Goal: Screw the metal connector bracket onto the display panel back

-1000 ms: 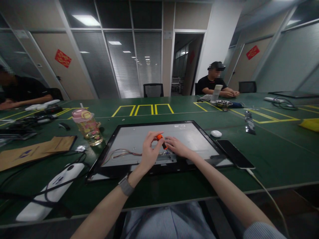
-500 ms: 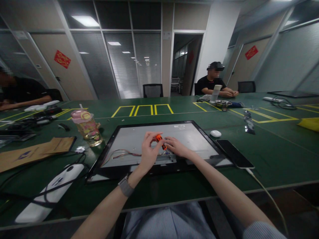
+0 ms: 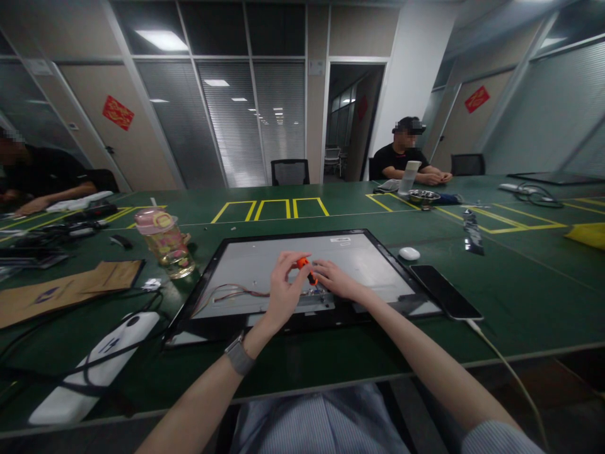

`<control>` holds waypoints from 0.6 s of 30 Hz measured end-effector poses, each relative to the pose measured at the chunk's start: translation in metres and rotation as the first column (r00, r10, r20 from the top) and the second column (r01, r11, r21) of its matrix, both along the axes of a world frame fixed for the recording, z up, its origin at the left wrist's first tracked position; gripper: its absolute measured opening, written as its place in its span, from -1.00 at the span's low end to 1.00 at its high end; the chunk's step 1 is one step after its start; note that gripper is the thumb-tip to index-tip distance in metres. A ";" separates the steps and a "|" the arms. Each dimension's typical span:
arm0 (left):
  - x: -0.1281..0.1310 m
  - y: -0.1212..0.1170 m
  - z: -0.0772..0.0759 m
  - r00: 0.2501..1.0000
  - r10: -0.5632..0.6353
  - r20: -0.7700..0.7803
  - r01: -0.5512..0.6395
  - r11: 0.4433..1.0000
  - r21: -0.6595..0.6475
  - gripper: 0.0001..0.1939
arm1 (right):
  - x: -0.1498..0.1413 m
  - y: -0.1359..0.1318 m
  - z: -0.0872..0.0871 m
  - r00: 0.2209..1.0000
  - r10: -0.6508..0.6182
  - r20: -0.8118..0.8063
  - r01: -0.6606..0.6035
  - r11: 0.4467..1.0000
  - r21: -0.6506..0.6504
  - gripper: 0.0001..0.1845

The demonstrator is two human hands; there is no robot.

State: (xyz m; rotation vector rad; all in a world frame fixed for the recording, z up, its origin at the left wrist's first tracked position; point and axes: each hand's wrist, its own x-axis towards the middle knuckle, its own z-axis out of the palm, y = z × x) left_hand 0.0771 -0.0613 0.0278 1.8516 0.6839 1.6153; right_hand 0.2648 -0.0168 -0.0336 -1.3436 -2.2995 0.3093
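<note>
Orange screwdriver tilts over panel, left hand grasping it; right hand, grip unclear, apparently steadies it.

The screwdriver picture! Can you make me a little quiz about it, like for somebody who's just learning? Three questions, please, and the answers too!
1. True or false: from this view, the phone lies to the right of the flat panel.

2. What colours show on the screwdriver?
A) blue and white
B) orange and black
C) green and pink

3. Fill in the gap: the hand gripping the screwdriver is on the arm with the watch, so it is the person's ____ hand.

Key:
1. True
2. B
3. left
</note>
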 end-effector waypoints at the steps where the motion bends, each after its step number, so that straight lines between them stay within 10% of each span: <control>1: 0.000 0.000 0.000 1.000 -0.001 0.001 0.001 1.000 -0.012 -0.77 | 0.000 0.000 0.000 1.000 0.009 -0.007 -0.009 1.000 0.006 -0.60; 9: 0.001 0.002 -0.004 0.988 -0.150 -0.043 0.144 0.983 -0.114 -0.58 | 0.001 0.001 -0.001 0.999 0.042 -0.006 -0.042 0.999 0.023 -0.62; 18: -0.004 0.002 -0.001 0.991 0.132 0.002 -0.132 0.991 0.038 -0.63 | 0.001 -0.003 0.002 1.000 -0.011 0.015 0.012 1.000 -0.015 -0.57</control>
